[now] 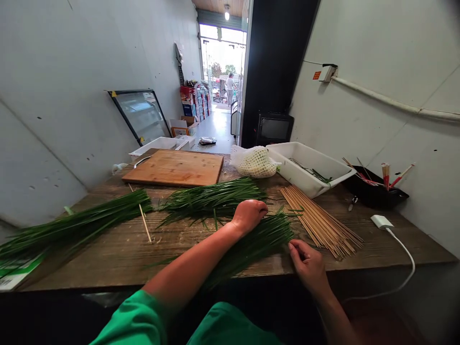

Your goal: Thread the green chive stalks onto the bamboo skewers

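The near leaf bundle [269,235] lay on the table [115,251], left of the sticks [321,221]. The left hand [249,214] was curled over it; the right hand [308,262] was narrowed at its end. Held contents were indeterminable.

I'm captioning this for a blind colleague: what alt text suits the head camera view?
A person's left hand is over a bundle of green chives on a wooden table, the right hand at the bundle's end. Bamboo skewers lie to the right; farther back are more chives, a wooden cutting board and a white plastic tub.
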Motion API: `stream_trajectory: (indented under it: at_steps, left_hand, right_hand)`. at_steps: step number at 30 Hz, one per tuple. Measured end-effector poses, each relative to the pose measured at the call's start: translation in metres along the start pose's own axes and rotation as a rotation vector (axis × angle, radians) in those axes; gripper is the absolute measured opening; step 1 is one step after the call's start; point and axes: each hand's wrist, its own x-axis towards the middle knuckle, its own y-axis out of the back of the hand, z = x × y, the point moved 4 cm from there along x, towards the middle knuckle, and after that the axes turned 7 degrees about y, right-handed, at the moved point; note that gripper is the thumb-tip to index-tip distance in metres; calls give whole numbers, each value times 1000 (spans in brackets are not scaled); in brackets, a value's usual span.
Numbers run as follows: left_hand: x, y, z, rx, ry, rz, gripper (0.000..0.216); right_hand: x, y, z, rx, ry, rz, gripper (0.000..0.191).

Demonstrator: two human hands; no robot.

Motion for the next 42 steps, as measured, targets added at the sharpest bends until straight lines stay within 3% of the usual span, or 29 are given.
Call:
stream_trajectory:
  at_steps: [7,13,18,24,42]
  left_hand:
    - [-3,8,5,28,-96,90,23]
    - [0,-5,1,-254,28,-67,19]
    - [1,-11,0,-430,92,-77,17]
    - [1,-11,3,-498,48,7,19]
    - [5,-20,-5,-538,93,-45,19]
  right_hand:
    - [0,0,2,3,-13,11,24]
    - [0,0,0,23,-8,13,24]
    - [-1,1,-1,5,8,14,25]
    - [0,0,1,-13,7,18,25]
    - [0,0,1,-26,27,22,26]
